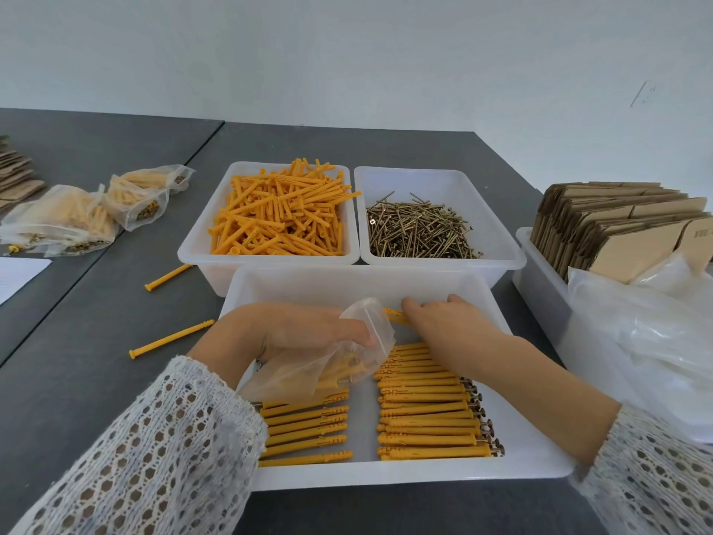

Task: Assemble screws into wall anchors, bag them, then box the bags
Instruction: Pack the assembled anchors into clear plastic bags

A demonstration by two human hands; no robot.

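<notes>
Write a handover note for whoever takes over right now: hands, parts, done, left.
Left hand: holds an open bag with some anchors inside, over the near tray.
Right hand: on anchors in that tray; grip unclear.
Done: filled bags lie far left.
Left: bag the two rows of assembled anchors, fit the loose anchors with screws, fold the flat boxes and box all bags.
</notes>
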